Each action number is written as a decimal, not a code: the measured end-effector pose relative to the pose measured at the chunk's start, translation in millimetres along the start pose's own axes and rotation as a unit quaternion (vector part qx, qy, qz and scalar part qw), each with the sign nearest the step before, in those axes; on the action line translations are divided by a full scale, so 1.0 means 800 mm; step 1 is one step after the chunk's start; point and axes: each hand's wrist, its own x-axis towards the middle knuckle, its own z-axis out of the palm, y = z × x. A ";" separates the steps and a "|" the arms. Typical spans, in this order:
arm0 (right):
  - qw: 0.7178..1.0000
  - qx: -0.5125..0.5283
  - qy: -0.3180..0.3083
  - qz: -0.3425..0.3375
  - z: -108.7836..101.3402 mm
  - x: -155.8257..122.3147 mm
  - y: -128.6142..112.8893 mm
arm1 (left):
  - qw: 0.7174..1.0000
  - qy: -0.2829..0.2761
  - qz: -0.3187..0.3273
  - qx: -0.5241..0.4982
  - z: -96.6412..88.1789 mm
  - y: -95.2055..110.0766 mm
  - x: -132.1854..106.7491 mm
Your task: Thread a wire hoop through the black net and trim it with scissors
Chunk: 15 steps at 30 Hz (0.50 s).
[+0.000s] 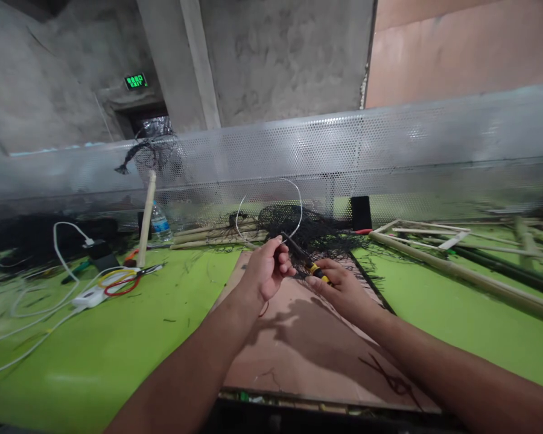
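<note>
My left hand (271, 265) is closed, its thumb and finger pinching a thin pale wire (300, 205) that curves up in an open loop above it. My right hand (344, 286) is wrapped round the yellow and black handles of pliers (317, 271). The dark jaws of the pliers point up and left, and their tip meets the wire just beside my left fingertips. Both hands are above a pinkish board (262, 361) on the table. Behind them lies a heap of black strands (317, 232).
A white power strip (95, 295) with cables, a black phone-like device (102, 255) and a water bottle (161, 224) are at left. Bamboo poles and a wooden frame (452, 241) lie at right on the green table (163, 349). A perforated metal screen (262, 157) stands behind.
</note>
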 end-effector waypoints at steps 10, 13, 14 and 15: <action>1.000 0.009 -0.020 0.006 0.003 0.000 0.000 | 0.998 0.002 0.048 0.039 0.002 -0.003 0.000; 1.000 0.011 -0.021 0.006 0.004 0.000 0.001 | 0.997 0.009 0.059 0.051 0.003 -0.003 0.000; 1.000 0.014 -0.020 0.009 0.004 0.000 0.001 | 0.997 0.010 0.061 0.053 0.004 -0.002 0.000; 1.000 0.016 -0.019 0.012 0.004 0.000 0.000 | 0.996 0.012 0.064 0.054 0.005 -0.002 0.000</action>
